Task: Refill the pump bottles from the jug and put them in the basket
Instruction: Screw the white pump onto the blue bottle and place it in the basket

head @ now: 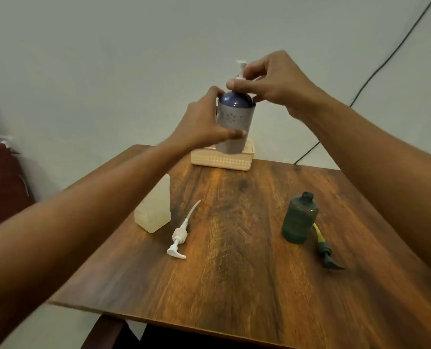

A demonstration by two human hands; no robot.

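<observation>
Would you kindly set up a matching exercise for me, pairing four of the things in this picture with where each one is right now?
Things:
1. blue pump bottle
2. dark green bottle
3. loose white pump
4. basket

Places:
A. lying on the table beside the jug
B. held up by the left hand and right hand
C. at the table's far edge
D. standing on the table's right side, no pump fitted

Pairs: 1-B, 2-D, 3-A, 4-C

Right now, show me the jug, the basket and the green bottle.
jug (pixel 156 212), head view, on its front face.
basket (pixel 222 161), head view, on its front wall.
green bottle (pixel 299 220), head view, on its body.
</observation>
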